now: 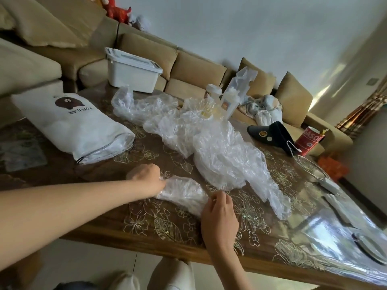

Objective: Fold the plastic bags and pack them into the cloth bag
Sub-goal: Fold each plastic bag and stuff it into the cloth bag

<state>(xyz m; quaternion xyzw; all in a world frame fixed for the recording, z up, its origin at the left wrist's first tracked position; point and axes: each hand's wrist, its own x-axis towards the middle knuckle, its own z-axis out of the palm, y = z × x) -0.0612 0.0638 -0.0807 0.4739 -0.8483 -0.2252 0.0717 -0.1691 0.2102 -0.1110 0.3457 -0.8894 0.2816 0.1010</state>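
Head view: left hand [146, 178] and right hand [218, 214] seemingly pinch ends of the bag [184, 191], judged light, limp, slippery; grip edges.

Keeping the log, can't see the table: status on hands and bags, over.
Left hand grips one end of the half-folded plastic bag, right hand pinches the other. Cloth bag apart, far left. Loose bag pile beyond, not blocking.

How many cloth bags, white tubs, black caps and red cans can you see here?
Cloth bag: 1
White tub: 1
Black cap: 1
Red can: 1
Total: 4
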